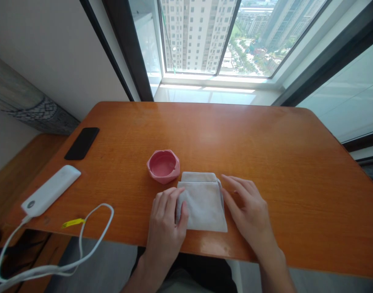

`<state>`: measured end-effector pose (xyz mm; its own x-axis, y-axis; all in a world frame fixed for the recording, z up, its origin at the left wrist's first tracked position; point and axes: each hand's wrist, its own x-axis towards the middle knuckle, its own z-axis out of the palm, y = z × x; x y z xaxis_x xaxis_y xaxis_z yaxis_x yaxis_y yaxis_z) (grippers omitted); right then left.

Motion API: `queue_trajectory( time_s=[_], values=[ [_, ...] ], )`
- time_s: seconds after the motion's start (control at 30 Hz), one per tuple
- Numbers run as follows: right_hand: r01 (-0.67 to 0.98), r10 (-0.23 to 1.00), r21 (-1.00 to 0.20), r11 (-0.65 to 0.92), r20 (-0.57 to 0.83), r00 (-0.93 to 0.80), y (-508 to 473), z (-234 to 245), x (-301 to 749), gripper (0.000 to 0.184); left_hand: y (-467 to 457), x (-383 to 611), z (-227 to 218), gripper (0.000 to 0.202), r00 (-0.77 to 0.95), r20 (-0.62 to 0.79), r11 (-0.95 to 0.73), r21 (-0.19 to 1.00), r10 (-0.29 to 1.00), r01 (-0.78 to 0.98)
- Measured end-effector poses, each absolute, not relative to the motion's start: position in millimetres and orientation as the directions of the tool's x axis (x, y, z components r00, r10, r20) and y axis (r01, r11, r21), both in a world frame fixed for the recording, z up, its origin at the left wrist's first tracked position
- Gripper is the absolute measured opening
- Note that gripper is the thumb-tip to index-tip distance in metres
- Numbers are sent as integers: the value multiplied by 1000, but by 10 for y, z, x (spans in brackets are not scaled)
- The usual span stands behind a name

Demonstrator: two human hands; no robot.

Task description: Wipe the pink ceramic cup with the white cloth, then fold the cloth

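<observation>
On the wooden counter [280,142], head view: a pale cloth pouch [204,207] lies flat near the front edge, between the person's two hands, its folded-looking top band pointing away from the wearer. A thin drawstring [219,183] shows at its upper right corner.

Left hand [165,221]: at the left side of the pouch, palm down, fingers bent and loosely spread; forefinger and thumb tips overlap the cloth, with a clear gap between them. Fingers open, not closed on the cloth.

Right hand [250,211]: at the right side, fingers extended and slightly curved, thumb and forefinger parted beside the drawstring corner. Fingers open; contact with the drawstring cannot be told.

Pink faceted bowl [163,165]: upright, beyond the left hand, just off the upper left corner of the pouch; interior visible from above.

Left portion of counter: black phone-like slab [81,143] lying flat, farther back; white oblong device [51,191] nearer, round grey mark at its near end. White cable [47,269] leaves that end and loops past the front edge; yellow tag [73,223] attached to the loop.

Behind the counter: window [201,36], tall buildings outside. Patterned curtain [36,101] at far left.
</observation>
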<state>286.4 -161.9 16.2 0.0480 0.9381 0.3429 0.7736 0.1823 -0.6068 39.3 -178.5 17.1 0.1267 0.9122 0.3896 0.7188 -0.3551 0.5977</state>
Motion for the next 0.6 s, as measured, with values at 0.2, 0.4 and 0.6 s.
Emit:
queue_trajectory(
  time_s=[0.2,0.4,0.6],
  values=[
    [806,932,-489,334,298,-205,-1616,90,2753,33,-1735,325,-25,16,53,270,-198,546,961,814],
    [697,954,-660,280,274,-124,-1665,197,2818,5,-1697,364,227,4,20,264,-222,768,964,601],
    [703,954,-686,189,297,33,-1437,346,2795,12,-1464,500,289,27,18,410,-314,668,912,675]
  ],
)
